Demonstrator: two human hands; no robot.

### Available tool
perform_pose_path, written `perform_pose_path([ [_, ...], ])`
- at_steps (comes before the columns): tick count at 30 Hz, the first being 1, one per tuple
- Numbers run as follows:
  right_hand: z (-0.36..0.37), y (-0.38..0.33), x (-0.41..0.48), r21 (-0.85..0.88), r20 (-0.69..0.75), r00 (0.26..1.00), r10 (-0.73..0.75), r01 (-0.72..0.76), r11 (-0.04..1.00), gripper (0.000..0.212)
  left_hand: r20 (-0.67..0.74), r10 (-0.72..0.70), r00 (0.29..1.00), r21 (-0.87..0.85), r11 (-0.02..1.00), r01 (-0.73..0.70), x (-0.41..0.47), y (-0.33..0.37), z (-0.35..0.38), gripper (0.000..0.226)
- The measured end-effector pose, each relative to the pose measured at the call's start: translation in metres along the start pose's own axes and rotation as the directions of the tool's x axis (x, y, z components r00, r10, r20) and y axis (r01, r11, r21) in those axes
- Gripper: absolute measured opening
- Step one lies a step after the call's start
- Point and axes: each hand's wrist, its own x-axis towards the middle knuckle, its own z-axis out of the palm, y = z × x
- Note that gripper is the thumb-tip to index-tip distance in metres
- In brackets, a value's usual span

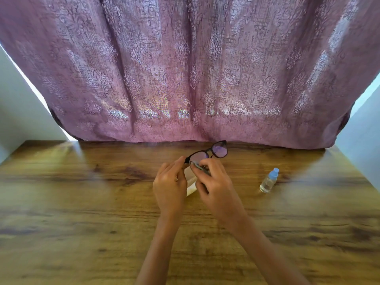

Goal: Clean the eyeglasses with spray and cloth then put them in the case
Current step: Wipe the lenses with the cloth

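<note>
Black-framed eyeglasses [213,152] are held up above the wooden table [82,202], lenses facing me. My left hand [169,184] pinches the left end of the frame. My right hand [213,182] presses a small grey cloth [197,166] against the left lens. A white case [190,183] lies on the table under and between both hands, mostly hidden. A small clear spray bottle [269,180] with a pale blue cap stands to the right, apart from my hands.
A mauve patterned curtain [189,68] hangs right behind the table's far edge. Pale walls [20,112] flank both sides. Bare wooden tabletop spreads to the left, right and front.
</note>
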Motion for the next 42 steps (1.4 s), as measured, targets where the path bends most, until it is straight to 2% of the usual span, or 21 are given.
perform_pose_path([
  [4,-0.001,0.008,0.012,-0.007,-0.025,0.999,0.042,-0.042,0.999,0.035,-0.008,0.033,0.999,-0.022,0.999,-0.033,0.000,0.002,-0.001,0.034],
  [9,-0.004,0.017,0.012,-0.030,-0.046,0.994,0.097,-0.098,0.995,0.033,-0.025,-0.008,1.000,-0.025,1.000,0.007,0.002,0.000,-0.003,0.036],
  [15,-0.004,0.004,0.008,-0.018,0.035,0.999,-0.034,0.035,0.999,0.036,-0.012,-0.001,1.000,-0.006,1.000,0.001,0.001,0.004,-0.004,0.034],
  [21,-0.005,0.016,0.015,-0.016,-0.042,0.996,0.073,-0.074,0.997,0.039,-0.025,-0.033,0.999,-0.001,0.999,0.033,0.003,-0.002,-0.003,0.027],
  [27,-0.005,0.002,0.006,0.005,0.045,0.997,-0.061,0.061,0.998,0.034,-0.019,-0.014,1.000,0.003,1.000,0.014,0.002,-0.001,-0.003,0.031],
  [33,-0.008,0.016,0.012,-0.027,-0.013,0.999,0.046,-0.047,0.999,0.040,-0.039,-0.043,0.998,0.005,0.999,0.043,0.003,0.000,-0.004,0.028],
  [38,-0.008,0.005,0.009,-0.024,0.050,0.996,-0.071,0.072,0.997,0.036,-0.047,-0.007,0.999,-0.009,1.000,0.007,0.002,0.003,-0.004,0.029],
  [42,-0.008,0.013,0.013,-0.013,-0.024,0.999,0.048,-0.048,0.999,0.039,-0.053,-0.027,0.998,-0.009,1.000,0.026,0.002,-0.001,-0.004,0.026],
])
